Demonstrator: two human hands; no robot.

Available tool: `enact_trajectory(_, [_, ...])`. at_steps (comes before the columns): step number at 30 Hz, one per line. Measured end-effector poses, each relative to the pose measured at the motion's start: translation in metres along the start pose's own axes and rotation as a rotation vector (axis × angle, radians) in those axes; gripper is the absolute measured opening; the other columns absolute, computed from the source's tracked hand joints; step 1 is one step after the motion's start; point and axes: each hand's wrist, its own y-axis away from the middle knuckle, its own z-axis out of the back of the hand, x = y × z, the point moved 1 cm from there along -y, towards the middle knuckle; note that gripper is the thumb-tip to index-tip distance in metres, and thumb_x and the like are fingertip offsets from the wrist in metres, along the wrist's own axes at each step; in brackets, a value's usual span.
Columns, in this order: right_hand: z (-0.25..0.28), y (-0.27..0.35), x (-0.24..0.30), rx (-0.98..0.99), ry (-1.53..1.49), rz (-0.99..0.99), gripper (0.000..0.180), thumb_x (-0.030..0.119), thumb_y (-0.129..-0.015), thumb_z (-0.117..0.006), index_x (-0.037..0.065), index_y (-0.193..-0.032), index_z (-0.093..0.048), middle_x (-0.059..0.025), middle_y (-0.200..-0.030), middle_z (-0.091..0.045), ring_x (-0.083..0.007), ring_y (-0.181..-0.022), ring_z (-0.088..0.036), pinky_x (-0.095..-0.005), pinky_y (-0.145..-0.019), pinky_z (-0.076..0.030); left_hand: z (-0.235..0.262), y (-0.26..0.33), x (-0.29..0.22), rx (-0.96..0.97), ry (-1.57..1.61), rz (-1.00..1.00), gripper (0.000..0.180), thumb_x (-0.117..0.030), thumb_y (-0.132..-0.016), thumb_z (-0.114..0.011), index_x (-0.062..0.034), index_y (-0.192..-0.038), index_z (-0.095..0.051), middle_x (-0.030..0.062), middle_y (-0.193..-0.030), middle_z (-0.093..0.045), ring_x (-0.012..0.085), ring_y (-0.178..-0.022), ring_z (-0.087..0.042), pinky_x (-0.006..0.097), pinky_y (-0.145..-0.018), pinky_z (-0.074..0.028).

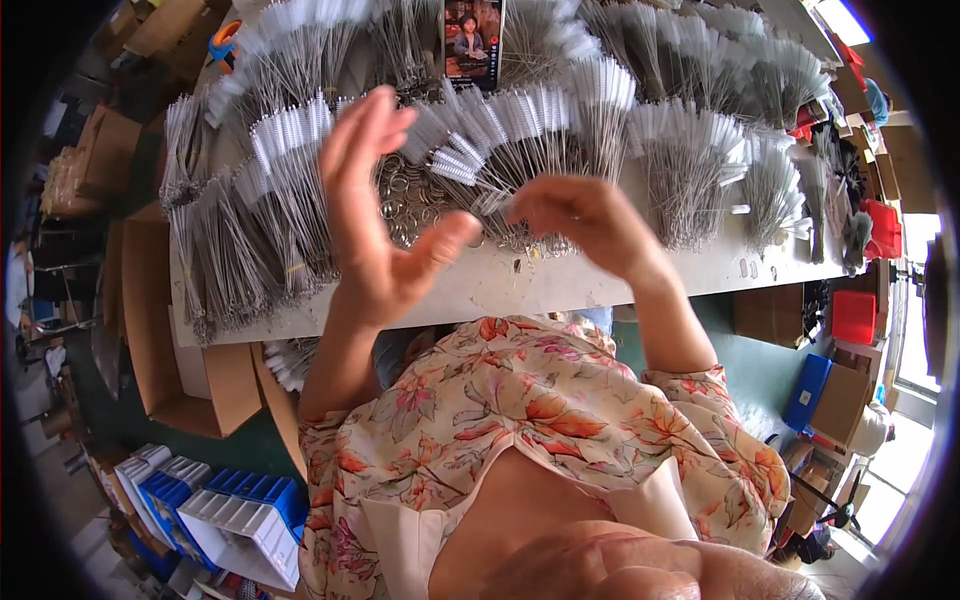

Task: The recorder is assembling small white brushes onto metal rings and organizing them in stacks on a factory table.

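My left hand (375,215) is raised above the table's front part, fingers stretched up and thumb apart, holding nothing. Beneath it lies a heap of metal rings (405,212). To its right my right hand (595,222) is bent at the wrist, fingers curled inward and slightly blurred; what they hold, if anything, is hidden. Its fingertips are near the wire ends of white-bristled tube brushes (520,115), fanned out behind the hands. A few brushes (458,163) lie at an angle between my two hands. More bundles of wire-stemmed brushes (240,235) lie at the left.
A phone (472,45) with a lit screen stands among the brushes at the back. Further bundles (690,165) cover the table's right side. Cardboard boxes (180,390) and blue and white plastic bins (240,520) stand at the left; a red bin (854,316) is at the right.
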Motion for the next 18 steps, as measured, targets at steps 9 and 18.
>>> enact_trajectory(9, [-0.009, 0.022, 0.007, 0.238, 0.109, -0.105, 0.013, 0.011, -0.086, -0.056, -0.001, -0.091, -0.059, -0.0055, -0.071, -0.058, -0.0104, -0.062, -0.054, -0.0255, -0.058, -0.045, -0.016, 0.039, -0.012, 0.437, 0.187, 0.136, 0.028, -0.017, -0.073, -0.071, -0.0043, -0.094, -0.058, 0.0093, -0.096, -0.057, 0.0216, -0.085, -0.059, 0.032, -0.069, -0.049])
enact_trajectory(18, [0.011, 0.044, -0.028, 0.454, -0.266, -0.49, 0.017, 0.018, -0.088, -0.056, 0.001, -0.087, -0.059, -0.0017, -0.072, -0.061, -0.0084, -0.058, -0.056, -0.0209, -0.052, -0.045, -0.032, 0.057, -0.015, 0.43, 0.171, 0.167, 0.022, -0.012, -0.07, -0.072, -0.0041, -0.087, -0.061, 0.0065, -0.084, -0.06, 0.0207, -0.076, -0.059, 0.033, -0.064, -0.048])
